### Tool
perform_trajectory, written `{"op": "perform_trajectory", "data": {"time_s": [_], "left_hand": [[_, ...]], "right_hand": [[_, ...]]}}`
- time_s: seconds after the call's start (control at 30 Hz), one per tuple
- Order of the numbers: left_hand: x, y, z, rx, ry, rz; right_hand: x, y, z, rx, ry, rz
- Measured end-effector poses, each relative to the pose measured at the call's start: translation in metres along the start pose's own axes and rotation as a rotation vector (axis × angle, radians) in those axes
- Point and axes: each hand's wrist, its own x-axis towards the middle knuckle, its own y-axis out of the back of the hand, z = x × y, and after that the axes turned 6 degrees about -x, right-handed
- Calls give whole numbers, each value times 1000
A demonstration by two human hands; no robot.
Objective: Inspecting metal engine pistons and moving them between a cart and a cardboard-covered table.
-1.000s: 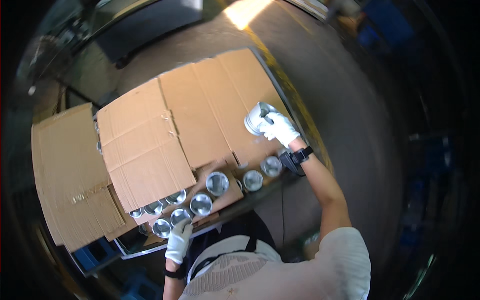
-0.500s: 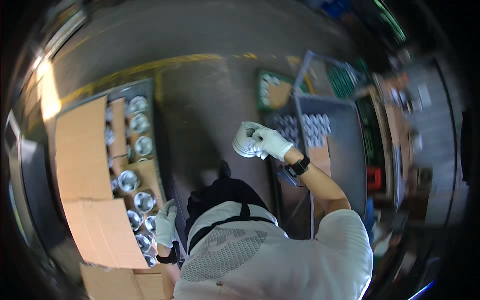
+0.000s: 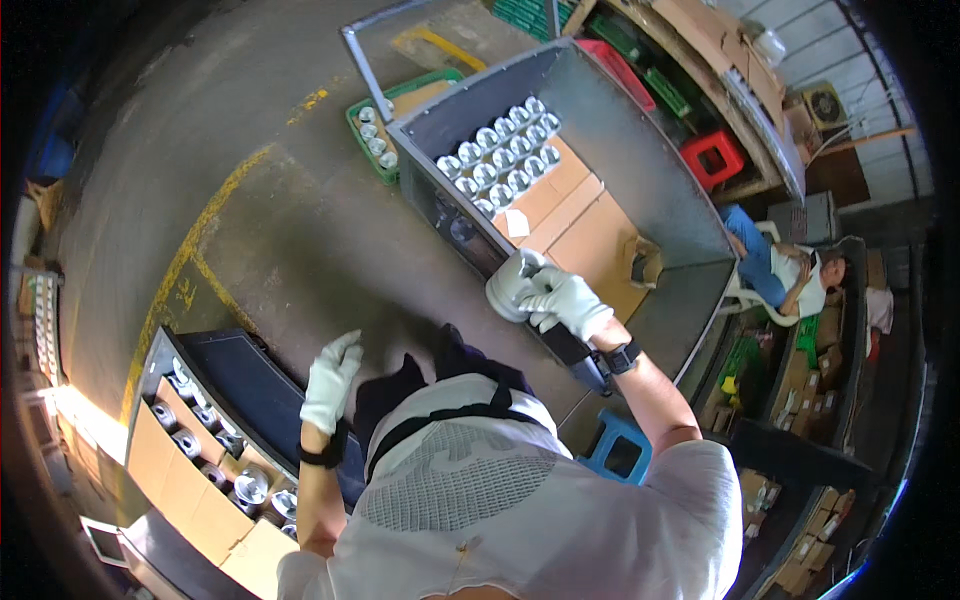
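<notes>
My right hand (image 3: 570, 304), in a white glove, is closed on a silvery metal piston (image 3: 507, 287). It holds the piston by the near edge of a grey metal bin (image 3: 635, 135), just outside the wall. Rows of similar pistons (image 3: 503, 160) stand in that bin, beside a bare cardboard sheet (image 3: 580, 215). My left hand (image 3: 330, 385), also gloved, hangs with fingers stretched and nothing in it. Nearest to it is a dark cart (image 3: 245, 370) at the lower left, where more pistons (image 3: 251, 486) sit among cardboard pieces (image 3: 185, 490).
Beyond the bin's far left corner lies a green crate (image 3: 386, 176) holding pistons. A blue stool (image 3: 624, 445) stands close by my right elbow. On the right a person (image 3: 770, 265) sits in a chair, near a red stool (image 3: 712, 158). A small cardboard box (image 3: 643, 262) is inside the bin.
My view has turned right, toward the metal bin. The piston in my right hand is now by its near wall. My left hand has come away from the cart of pistons.
</notes>
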Motion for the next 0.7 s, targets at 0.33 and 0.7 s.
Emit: {"op": "perform_trajectory", "data": {"time_s": [0.33,0.7], "left_hand": [[221,10,55,-53,-133,-284],[487,-45,158,226,-455,-521]], "right_hand": [[49,56,17,391,-154,191],[41,48,-13,708,-255,469]]}}
